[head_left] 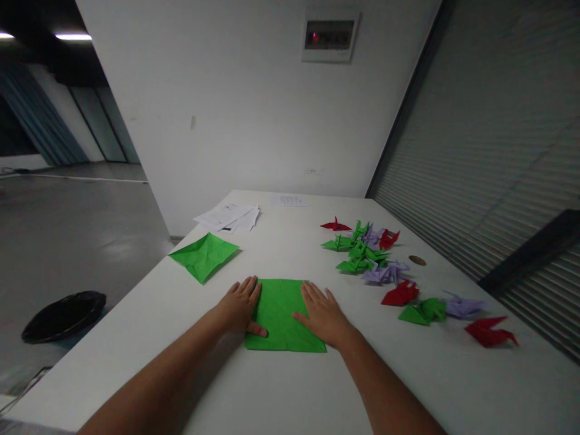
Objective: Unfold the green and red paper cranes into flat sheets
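Observation:
A green sheet of origami paper (283, 314) lies flat on the white table in front of me, with faint creases across it. My left hand (242, 307) rests palm down on its left edge, fingers stretched forward and thumb on the paper. On the opposite edge lies my right hand (324, 314), also flat, its fingers spread and its thumb pointing inward. Neither hand grips the paper. Farther left, a second green sheet (205, 256) with creases lies near the table's left edge.
Folded paper cranes in green, red and purple, such as a red crane (490, 331), are spread along the right side. Printed sheets (229, 216) lie at the back left of the white table (272, 393). A black-lined bin (63, 317) stands on the floor at left.

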A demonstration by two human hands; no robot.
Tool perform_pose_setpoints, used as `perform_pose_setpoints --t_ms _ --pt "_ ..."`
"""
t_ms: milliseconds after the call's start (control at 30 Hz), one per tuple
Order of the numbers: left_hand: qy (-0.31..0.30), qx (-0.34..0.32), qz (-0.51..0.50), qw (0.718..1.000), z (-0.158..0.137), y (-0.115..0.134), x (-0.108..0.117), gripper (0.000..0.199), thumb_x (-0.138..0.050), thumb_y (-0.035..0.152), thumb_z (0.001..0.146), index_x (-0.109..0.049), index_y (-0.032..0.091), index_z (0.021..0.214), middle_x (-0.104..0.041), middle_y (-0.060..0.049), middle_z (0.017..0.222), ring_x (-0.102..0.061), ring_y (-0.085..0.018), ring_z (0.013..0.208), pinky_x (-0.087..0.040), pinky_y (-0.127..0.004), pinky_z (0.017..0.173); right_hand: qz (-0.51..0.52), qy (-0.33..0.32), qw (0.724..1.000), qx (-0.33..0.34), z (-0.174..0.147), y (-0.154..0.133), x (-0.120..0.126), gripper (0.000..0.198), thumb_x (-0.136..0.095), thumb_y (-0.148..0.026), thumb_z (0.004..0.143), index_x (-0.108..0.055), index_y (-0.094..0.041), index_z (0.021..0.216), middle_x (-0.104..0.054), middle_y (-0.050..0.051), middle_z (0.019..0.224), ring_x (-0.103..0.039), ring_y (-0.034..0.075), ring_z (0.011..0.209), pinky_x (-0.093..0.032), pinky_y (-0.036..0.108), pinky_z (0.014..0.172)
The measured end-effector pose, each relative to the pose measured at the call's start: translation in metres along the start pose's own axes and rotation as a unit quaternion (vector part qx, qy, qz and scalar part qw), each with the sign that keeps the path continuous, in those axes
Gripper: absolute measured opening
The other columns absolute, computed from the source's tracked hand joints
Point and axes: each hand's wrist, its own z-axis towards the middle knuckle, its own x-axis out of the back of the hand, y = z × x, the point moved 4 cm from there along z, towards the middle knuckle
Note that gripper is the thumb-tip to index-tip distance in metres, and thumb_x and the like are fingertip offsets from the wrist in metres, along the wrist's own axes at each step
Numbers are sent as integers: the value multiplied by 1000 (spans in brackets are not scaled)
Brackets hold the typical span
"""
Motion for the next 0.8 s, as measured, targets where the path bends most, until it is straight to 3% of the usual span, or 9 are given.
perform_pose_setpoints --t_ms 133,233,367,467,567,800 --pt "4 0 -24 1000 1 -4 -4 138 -67 88 62 -22 6 163 -11 -34 167 -13 -48 157 -17 -62 123 -5 -8 999 -32 -2 6 1 77 -33 -64 103 -29 -16 163 -23 16 170 -24 35 157 -15 62 125" --pt "53 14 -100 993 8 -14 -8 126 -73 79 66 -28 11 162 -16 -30 169 -16 -46 157 -16 -62 123 -1 4 999 -45 -1 10 1 72 -30 -60 105 -31 -17 163 -25 16 169 -25 33 157 -16 62 124" --pt "181 91 -284 937 15 -35 -6 76 -65 56 87 -48 18 151 -45 -22 159 -37 -40 149 -26 -54 122 12 14 997 -78 2 14 0 64 -28 -51 108 -36 -16 161 -32 15 167 -29 31 155 -19 57 124" --pt "232 121 -290 920 15 -38 0 53 -61 40 92 -59 14 138 -59 -21 140 -53 -36 133 -36 -47 115 5 31 996 -83 5 15 -3 64 -33 -51 107 -40 -15 159 -34 15 167 -29 34 155 -19 58 124" --pt "216 138 -213 943 12 -30 5 51 -64 34 90 -60 13 136 -61 -21 131 -55 -35 125 -40 -45 108 2 44 996 -77 6 16 -5 65 -38 -54 105 -45 -15 157 -36 14 166 -27 38 155 -19 58 123" --pt "157 149 -145 965 12 -19 6 75 -84 45 74 -57 25 141 -56 -17 141 -51 -40 126 -42 -48 105 5 59 991 -121 7 16 -2 67 -47 -50 101 -47 -10 155 -40 17 164 -26 39 155 -23 53 123"
